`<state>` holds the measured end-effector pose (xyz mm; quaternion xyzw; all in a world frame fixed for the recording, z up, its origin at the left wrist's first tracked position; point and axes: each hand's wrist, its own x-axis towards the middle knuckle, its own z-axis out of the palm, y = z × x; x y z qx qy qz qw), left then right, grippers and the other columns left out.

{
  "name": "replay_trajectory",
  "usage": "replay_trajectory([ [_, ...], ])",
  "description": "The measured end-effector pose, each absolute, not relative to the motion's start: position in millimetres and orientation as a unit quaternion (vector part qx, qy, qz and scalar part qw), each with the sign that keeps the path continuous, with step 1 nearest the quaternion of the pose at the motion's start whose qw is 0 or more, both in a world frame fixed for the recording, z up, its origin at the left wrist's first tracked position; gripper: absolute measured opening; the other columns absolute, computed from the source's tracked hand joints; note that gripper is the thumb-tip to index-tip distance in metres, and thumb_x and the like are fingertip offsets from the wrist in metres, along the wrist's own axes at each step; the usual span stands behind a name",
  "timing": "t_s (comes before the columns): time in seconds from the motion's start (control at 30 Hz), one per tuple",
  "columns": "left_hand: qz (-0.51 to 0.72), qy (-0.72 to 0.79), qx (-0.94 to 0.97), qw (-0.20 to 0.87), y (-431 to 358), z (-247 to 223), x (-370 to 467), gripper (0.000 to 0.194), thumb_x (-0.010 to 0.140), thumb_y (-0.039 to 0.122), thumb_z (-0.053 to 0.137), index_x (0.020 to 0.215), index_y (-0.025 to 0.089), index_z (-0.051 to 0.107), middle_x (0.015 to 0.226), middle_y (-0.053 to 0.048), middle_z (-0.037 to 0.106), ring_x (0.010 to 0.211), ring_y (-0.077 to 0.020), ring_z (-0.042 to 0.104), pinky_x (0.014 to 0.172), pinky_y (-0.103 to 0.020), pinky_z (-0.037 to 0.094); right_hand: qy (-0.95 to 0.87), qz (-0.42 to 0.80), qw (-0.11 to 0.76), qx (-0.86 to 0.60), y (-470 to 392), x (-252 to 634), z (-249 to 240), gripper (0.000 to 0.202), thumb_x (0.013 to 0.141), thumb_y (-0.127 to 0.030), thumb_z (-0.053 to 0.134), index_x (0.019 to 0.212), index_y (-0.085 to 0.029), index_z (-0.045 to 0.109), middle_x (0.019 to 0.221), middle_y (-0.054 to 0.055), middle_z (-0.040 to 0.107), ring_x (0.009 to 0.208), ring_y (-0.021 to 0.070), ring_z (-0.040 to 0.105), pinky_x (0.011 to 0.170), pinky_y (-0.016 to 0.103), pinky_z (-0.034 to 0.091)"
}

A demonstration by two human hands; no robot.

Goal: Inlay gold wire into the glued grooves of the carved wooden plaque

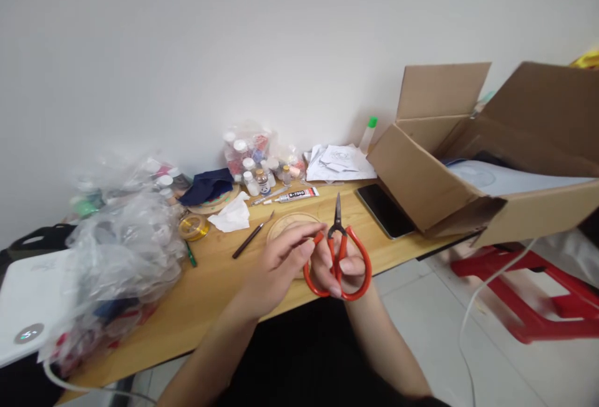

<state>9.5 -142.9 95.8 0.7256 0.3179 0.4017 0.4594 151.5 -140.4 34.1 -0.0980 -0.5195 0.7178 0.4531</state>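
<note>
Scissors (367,263) with orange-red loop handles and short dark blades point away from me, the blades nearly closed together. My right hand (344,269) holds them from below, with its fingers and thumb inside the loops. From the left, my left hand (276,263) reaches in, its thumb and fingertips pinched at the top of the left loop. Beneath and behind the hands lies a round wooden disc (285,220), partly hidden. A dark pen-like tool (248,241) with a pointed tip rests to its left.
Behind lie a B-7000 glue tube (299,194), small bottles (251,183), papers (339,160) and a crumpled tissue (233,215). A phone (384,210) sits by an open cardboard box (416,176). Clear plastic bags (126,245) crowd the left; a red stool (524,323) stands right.
</note>
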Motion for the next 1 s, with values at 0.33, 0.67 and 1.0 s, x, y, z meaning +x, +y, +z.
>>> replay_trajectory([
  [0.33,0.454,0.384,0.618,0.514,-169.3,92.9,-5.3,0.028,0.093,0.04,0.058,0.113,0.026,0.071,0.124,-0.005,0.067,0.123,-0.0213,0.059,0.109,-0.036,0.044,-0.436,0.796,0.411,0.086,-151.5,120.0,20.2,0.066,0.072,-0.089,0.037,0.07,-0.023,0.039,0.047,-0.003,0.054,0.03,0.0068,0.041,0.032,0.02,0.031],
  [0.67,0.449,0.362,0.669,0.469,-154.3,108.7,3.5,0.006,0.083,0.025,0.069,0.082,0.02,0.073,0.089,-0.003,0.07,0.087,-0.0156,0.066,0.084,-0.029,0.054,-0.442,0.806,0.388,0.067,-165.4,134.7,40.6,0.069,0.085,-0.081,0.025,0.081,-0.018,0.054,0.056,-0.001,0.054,0.033,0.0053,0.034,0.031,0.02,0.023],
  [1.0,0.46,0.365,0.643,0.492,-138.6,110.6,-1.5,0.015,0.078,0.016,0.072,0.064,0.02,0.07,0.078,0.0,0.071,0.075,-0.0111,0.066,0.074,-0.024,0.055,-0.5,0.775,0.386,-0.021,-168.4,149.6,29.0,0.07,0.091,-0.073,0.024,0.079,-0.014,0.06,0.062,0.002,0.058,0.04,0.0073,0.039,0.038,0.023,0.03],
])
